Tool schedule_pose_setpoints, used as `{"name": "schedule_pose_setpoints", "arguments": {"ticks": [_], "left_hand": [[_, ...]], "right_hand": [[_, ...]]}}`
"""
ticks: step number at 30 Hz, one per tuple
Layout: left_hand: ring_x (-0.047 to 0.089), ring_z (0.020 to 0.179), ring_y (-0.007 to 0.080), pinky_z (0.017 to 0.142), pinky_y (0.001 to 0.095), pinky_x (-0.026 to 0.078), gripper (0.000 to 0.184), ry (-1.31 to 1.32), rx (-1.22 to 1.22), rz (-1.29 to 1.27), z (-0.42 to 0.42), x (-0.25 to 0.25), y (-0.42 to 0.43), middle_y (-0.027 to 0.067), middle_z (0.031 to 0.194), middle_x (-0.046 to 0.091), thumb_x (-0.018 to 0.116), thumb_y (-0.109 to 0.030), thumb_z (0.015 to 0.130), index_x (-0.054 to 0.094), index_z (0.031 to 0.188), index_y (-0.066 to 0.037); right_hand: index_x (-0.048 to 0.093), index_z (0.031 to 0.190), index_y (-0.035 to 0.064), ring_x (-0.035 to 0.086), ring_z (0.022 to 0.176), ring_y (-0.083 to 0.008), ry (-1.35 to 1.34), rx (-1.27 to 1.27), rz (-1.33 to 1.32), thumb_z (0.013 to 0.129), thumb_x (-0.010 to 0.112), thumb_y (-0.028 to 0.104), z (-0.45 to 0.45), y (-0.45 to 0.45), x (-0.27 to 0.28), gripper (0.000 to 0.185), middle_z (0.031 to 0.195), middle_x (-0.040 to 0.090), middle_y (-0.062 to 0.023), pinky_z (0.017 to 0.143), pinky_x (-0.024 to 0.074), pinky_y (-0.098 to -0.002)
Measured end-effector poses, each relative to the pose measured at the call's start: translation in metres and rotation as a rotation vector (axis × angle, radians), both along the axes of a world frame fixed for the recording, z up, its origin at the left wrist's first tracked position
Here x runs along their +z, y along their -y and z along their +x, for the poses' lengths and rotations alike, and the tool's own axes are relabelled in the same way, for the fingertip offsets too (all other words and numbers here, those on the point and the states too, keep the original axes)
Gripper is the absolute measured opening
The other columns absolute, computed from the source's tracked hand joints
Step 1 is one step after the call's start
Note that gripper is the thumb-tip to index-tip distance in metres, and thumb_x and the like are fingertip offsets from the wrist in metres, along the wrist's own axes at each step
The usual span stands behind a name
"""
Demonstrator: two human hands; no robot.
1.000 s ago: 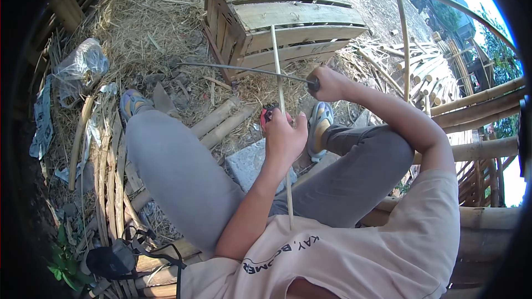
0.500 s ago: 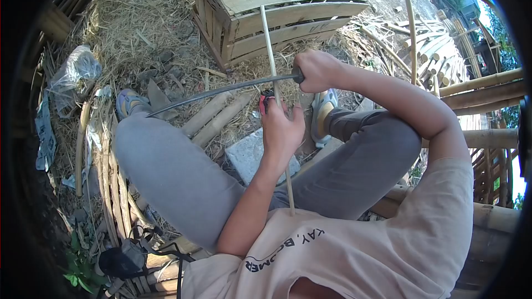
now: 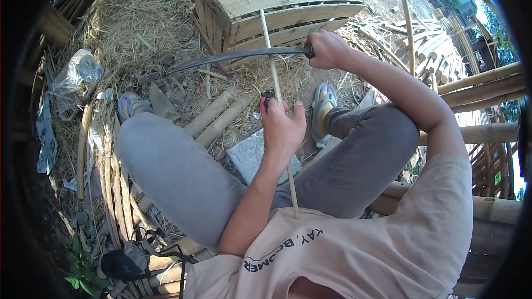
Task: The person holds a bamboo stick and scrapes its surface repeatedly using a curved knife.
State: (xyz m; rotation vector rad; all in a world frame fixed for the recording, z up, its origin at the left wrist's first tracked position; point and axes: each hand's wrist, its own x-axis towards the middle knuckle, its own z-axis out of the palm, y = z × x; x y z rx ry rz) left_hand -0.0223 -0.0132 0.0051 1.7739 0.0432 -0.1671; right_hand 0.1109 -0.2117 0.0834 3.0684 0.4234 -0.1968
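My left hand (image 3: pixel 282 130) is closed around a thin bamboo strip (image 3: pixel 268 39), with something red and black around its fingers. The strip's near end rests against my shirt, and its far end points toward the wooden crate. My right hand (image 3: pixel 330 50) grips the dark handle of a long, slightly curved knife (image 3: pixel 233 55). Its blade lies crosswise over the strip, beyond my left hand, with the tip toward the left. Whether the edge bites into the strip, I cannot tell.
A slatted wooden crate (image 3: pixel 288 0) stands ahead. Between my feet lie a pale stone slab (image 3: pixel 249 152) and two bamboo pieces (image 3: pixel 213 113). A plastic bag (image 3: pixel 77 75) lies left, a bamboo pile (image 3: pixel 438 50) at the right. Bamboo poles (image 3: pixel 482 88) run beside me.
My right hand has moved the knife away from my body along the bamboo strip, and slightly right. The left hand keeps its hold in nearly the same place.
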Motion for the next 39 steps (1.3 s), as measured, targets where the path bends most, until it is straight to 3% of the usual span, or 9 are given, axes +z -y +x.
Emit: {"name": "schedule_pose_setpoints", "arguments": {"ticks": [1,7,10,22,32,39], "left_hand": [[0.063,0.072,0.0395,0.072,0.0466,0.050,0.038,-0.043,-0.029,-0.034,0.000,0.008,-0.004,0.0223,0.079,0.061,0.070,-0.028,0.089,0.052,0.094,0.005],[0.065,0.069,0.0341,0.070,0.0465,0.050,0.038,-0.075,-0.029,-0.076,0.000,0.023,-0.015,0.0174,0.070,0.061,0.070,-0.030,0.089,0.054,0.096,0.004],[0.064,0.064,0.0218,0.063,0.0364,0.051,0.034,0.008,0.031,-0.064,-0.002,0.017,-0.012,0.0130,0.074,0.065,0.072,-0.031,0.088,0.058,0.090,0.000],[0.065,0.063,0.0239,0.062,0.0371,0.051,0.036,-0.013,0.005,-0.083,-0.001,0.018,-0.013,0.0131,0.069,0.064,0.071,-0.030,0.087,0.056,0.095,0.002],[0.067,0.066,0.0280,0.066,0.0394,0.052,0.036,-0.031,-0.011,-0.015,-0.002,0.012,-0.008,0.0156,0.071,0.064,0.071,-0.030,0.088,0.058,0.094,0.002],[0.062,0.060,0.0252,0.063,0.0396,0.050,0.034,0.005,-0.015,0.014,-0.003,0.000,-0.002,0.0128,0.067,0.061,0.071,-0.027,0.088,0.056,0.098,0.003]], "right_hand": [[0.066,0.077,-0.0067,0.069,0.082,-0.0437,-0.021,-0.047,0.013,0.068,0.067,0.018,0.002,0.005,0.001,0.027,0.079,0.068,-0.0274,0.079,0.0567,-0.0486],[0.071,0.081,-0.0040,0.068,0.081,-0.0437,0.035,-0.050,0.073,0.065,0.062,0.010,-0.001,0.015,-0.016,0.022,0.078,0.068,-0.0275,0.078,0.0549,-0.0492],[0.071,0.081,-0.0044,0.068,0.083,-0.0436,0.027,-0.031,0.102,0.069,0.063,0.011,-0.002,0.016,-0.018,0.021,0.079,0.067,-0.0280,0.080,0.0545,-0.0488],[0.067,0.075,-0.0041,0.067,0.073,-0.0428,-0.033,-0.019,0.232,0.076,0.066,0.015,-0.017,-0.004,-0.004,0.020,0.069,0.065,-0.0254,0.069,0.0533,-0.0471],[0.071,0.078,0.0004,0.068,0.074,-0.0414,-0.109,0.180,-0.006,0.067,0.064,0.010,-0.033,-0.046,0.018,0.016,0.070,0.067,-0.0219,0.070,0.0560,-0.0486],[0.071,0.076,0.0002,0.068,0.074,-0.0425,-0.121,0.136,0.042,0.062,0.065,0.009,-0.031,-0.042,0.007,0.017,0.071,0.067,-0.0225,0.069,0.0550,-0.0498]]}}
